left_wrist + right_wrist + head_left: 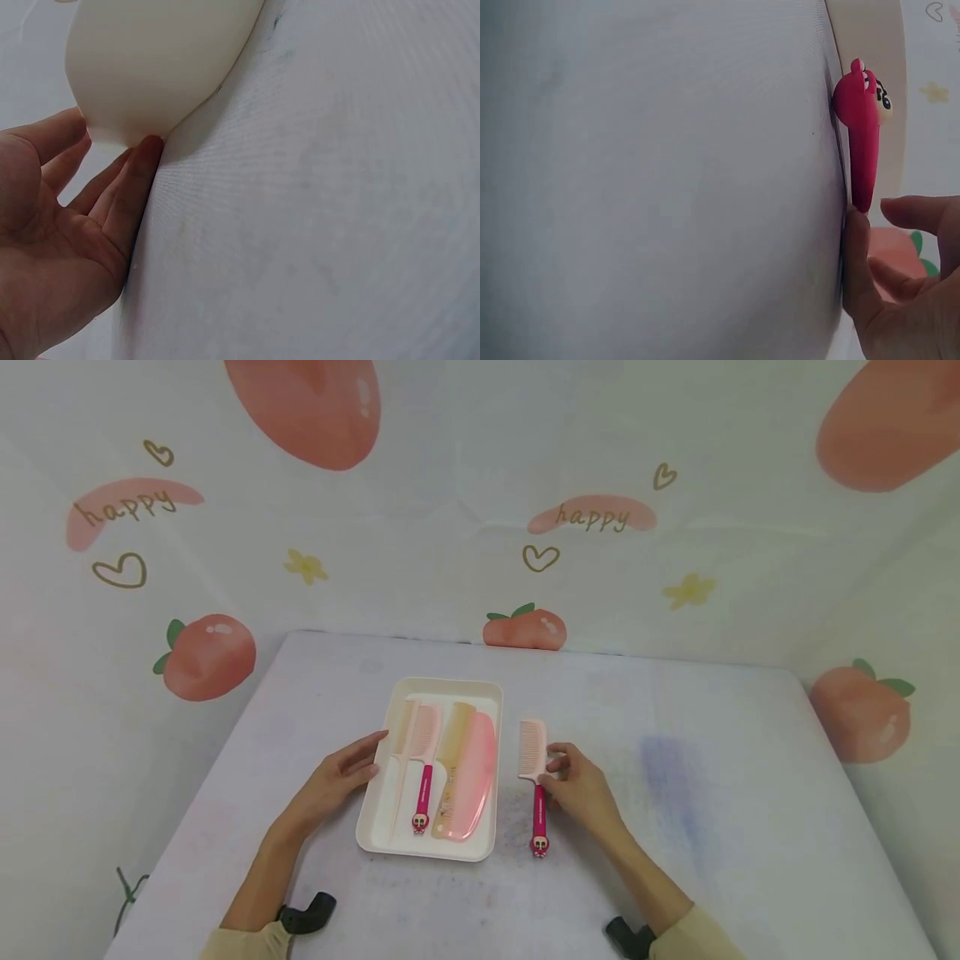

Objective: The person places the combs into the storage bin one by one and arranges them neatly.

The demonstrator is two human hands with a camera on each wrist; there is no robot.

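A white tray [373,828] holds a pale tail comb [405,727], a pink comb with a magenta handle [423,785], a yellowish comb [458,731] and a curved pink comb [480,777]. My left hand [337,777] touches the tray's left side with extended fingertips; the left wrist view shows them against its outer wall [150,75]. Right of the tray, a second pink comb [533,747] lies on the table, its magenta handle [864,161] ending in a cartoon head. My right hand [585,789] touches this comb near its neck, thumb and index finger apart.
The table [750,827] has a white cover with a bluish stain [671,785] right of my right hand. A white curtain [420,527] with printed peaches stands behind and at the sides. Black wrist mounts [309,914] sit on both forearms.
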